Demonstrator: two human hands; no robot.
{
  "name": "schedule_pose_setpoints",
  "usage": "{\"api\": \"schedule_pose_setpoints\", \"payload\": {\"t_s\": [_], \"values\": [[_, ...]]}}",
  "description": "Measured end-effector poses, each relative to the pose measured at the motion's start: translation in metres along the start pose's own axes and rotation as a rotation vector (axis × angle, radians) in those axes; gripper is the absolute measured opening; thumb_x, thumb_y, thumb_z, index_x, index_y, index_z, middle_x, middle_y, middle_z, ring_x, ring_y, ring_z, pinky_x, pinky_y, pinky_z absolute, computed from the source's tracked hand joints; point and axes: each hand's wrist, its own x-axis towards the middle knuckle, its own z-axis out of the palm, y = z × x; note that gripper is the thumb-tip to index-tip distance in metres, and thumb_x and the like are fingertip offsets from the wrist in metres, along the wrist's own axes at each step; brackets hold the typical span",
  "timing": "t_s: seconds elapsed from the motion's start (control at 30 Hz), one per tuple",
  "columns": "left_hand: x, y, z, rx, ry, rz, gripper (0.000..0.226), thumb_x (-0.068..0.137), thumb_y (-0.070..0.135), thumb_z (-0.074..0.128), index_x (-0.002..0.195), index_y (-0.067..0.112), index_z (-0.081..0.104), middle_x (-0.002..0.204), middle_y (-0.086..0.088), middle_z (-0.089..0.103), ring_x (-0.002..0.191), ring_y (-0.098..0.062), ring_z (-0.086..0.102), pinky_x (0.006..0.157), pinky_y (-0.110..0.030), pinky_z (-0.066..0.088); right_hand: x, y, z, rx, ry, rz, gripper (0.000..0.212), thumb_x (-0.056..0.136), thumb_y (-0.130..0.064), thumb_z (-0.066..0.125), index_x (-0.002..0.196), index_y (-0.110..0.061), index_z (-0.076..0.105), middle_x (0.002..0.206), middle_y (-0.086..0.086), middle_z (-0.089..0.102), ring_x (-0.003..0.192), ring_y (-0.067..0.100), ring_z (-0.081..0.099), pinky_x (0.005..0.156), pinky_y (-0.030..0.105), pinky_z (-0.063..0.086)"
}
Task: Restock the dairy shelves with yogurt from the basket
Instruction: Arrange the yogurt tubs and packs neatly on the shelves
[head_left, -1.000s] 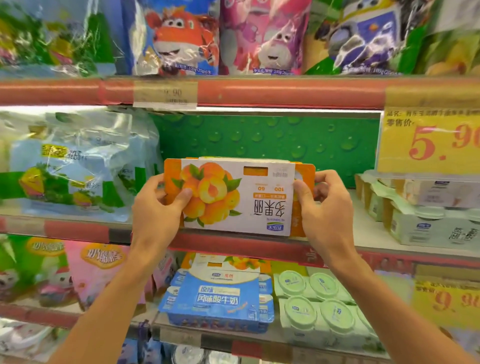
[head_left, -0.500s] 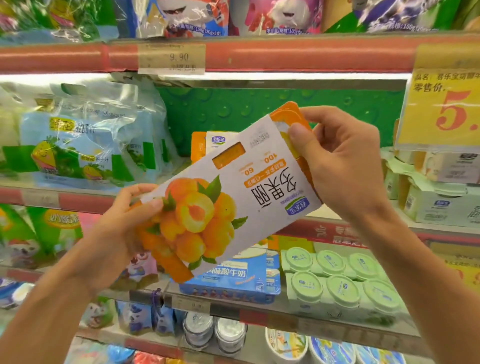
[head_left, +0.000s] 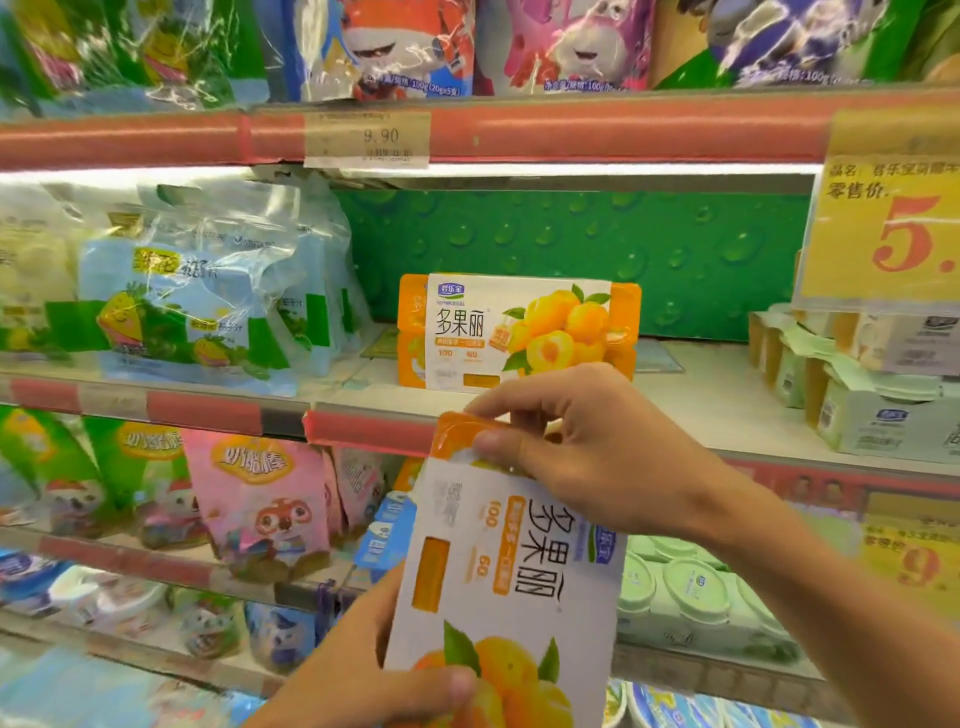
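Your right hand (head_left: 597, 452) pinches the upper end of a yogurt pack (head_left: 498, 582), thumb on the printed sleeve and fingers curled over the orange top edge. Your left hand (head_left: 374, 680) grips the lower end from below, thumb pressed onto the peach picture; its fingers are hidden behind the pack.

The pack stands on end in front of the shelves, its long axis running nearly vertical with a slight lean, top end tipped toward the left. The lettering reads sideways, the peach picture points down and the orange end points up at the middle shelf (head_left: 701, 400). Its bottom edge is cut off by the frame.

Beyond your right hand, a second matching pack (head_left: 514, 332) stands on that middle shelf with its long axis level and its print upright; your fingers cover part of its lower edge. To its left lie clear bagged drinks (head_left: 197, 291), to its right pale green cup packs (head_left: 857, 405), partly behind a yellow price sign (head_left: 888, 228) cut off at the right. A small price tag (head_left: 369, 140) sits on the red rail above; its smaller print is too blurred to read.
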Motion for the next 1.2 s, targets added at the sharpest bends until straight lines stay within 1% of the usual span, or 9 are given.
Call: {"api": "schedule_pose_setpoints", "payload": {"t_s": [0.1,0.3,0.4,0.47,0.53,0.73,0.83,1.0,1.2], "values": [[0.003,-0.009,0.015,-0.090,0.076,0.039,0.114,0.032,0.052,0.099,0.132,0.036,0.047,0.120,0.007,0.072,0.105,-0.016,0.071,0.078,-0.026,0.057,0.002,-0.002,-0.003,-0.079,0.009,-0.005,0.018,0.096,-0.025,0.066,0.110,-0.021,0.075,0.080,-0.015,0.067,0.076,0.002,0.067,0.060,0.021,0.054],[0.008,-0.013,0.032,-0.453,0.077,0.162,0.116,0.020,0.022,0.104,0.125,-0.001,0.062,0.078,-0.028,0.065,0.055,-0.037,0.062,0.051,-0.036,0.051,-0.017,0.005,-0.020,-0.144,0.478,0.004,0.042,0.087,-0.052,0.066,0.124,-0.034,0.057,0.117,-0.018,0.059,0.112,-0.001,0.055,0.093,0.016,0.044],[0.018,-0.015,0.037,-0.583,0.133,0.248,0.117,0.024,0.032,0.104,0.120,-0.013,0.054,0.065,-0.019,0.061,0.047,-0.031,0.059,0.044,-0.031,0.049,-0.035,0.015,-0.023,0.076,0.239,0.332,0.063,0.074,-0.072,0.067,0.124,-0.041,0.044,0.110,-0.027,0.062,0.102,-0.007,0.062,0.089,0.026,0.053],[0.036,-0.005,0.042,-0.712,0.237,0.261,0.107,0.040,0.035,0.102,0.128,-0.002,0.052,0.070,-0.015,0.061,0.051,-0.027,0.059,0.044,-0.031,0.049,-0.045,0.026,-0.016,0.246,-0.010,0.521,0.078,0.065,-0.079,0.068,0.128,-0.039,0.044,0.109,-0.026,0.066,0.098,-0.008,0.066,0.090,0.030,0.055],[0.049,0.004,0.046,-0.722,0.334,0.311,0.100,0.045,0.042,0.098,0.133,0.015,0.057,0.086,-0.012,0.068,0.066,-0.027,0.066,0.049,-0.035,0.051,-0.051,0.037,-0.007,0.398,-0.062,0.571,0.082,0.061,-0.076,0.074,0.128,-0.033,0.052,0.114,-0.015,0.071,0.099,0.003,0.070,0.089,0.036,0.057],[0.072,0.029,0.056,-0.717,0.389,0.399,0.066,0.075,0.040,0.073,0.137,0.029,0.056,0.123,-0.005,0.070,0.108,-0.027,0.068,0.082,-0.047,0.055,-0.050,0.055,0.000,0.820,0.216,0.526,0.057,0.075,-0.035,0.077,0.126,-0.016,0.061,0.113,0.011,0.074,0.099,0.034,0.072,0.081,0.047,0.058],[0.080,0.037,0.058,-0.697,0.415,0.417,0.072,0.071,0.049,0.081,0.135,0.027,0.059,0.122,-0.006,0.069,0.103,-0.025,0.069,0.075,-0.039,0.058,-0.044,0.054,0.006,0.845,0.299,0.477,0.050,0.081,-0.028,0.080,0.125,-0.016,0.062,0.112,0.011,0.074,0.095,0.032,0.073,0.074,0.042,0.061],[0.093,0.049,0.044,-0.630,0.396,0.397,0.057,0.079,0.039,0.075,0.132,0.022,0.061,0.128,-0.010,0.067,0.111,-0.026,0.065,0.091,-0.046,0.053,-0.030,0.053,0.000,0.889,0.428,0.461,0.042,0.075,-0.026,0.073,0.115,-0.010,0.069,0.106,0.015,0.075,0.083,0.030,0.072,0.071,0.044,0.060],[0.101,0.086,-0.005,-0.514,0.442,0.385,0.048,0.081,0.040,0.065,0.124,0.021,0.065,0.123,-0.009,0.070,0.110,-0.030,0.066,0.099,-0.051,0.051,-0.010,0.062,-0.018,0.894,0.460,0.409,0.061,0.074,-0.026,0.080,0.129,-0.010,0.060,0.115,0.017,0.072,0.100,0.040,0.070,0.084,0.059,0.058]]}}
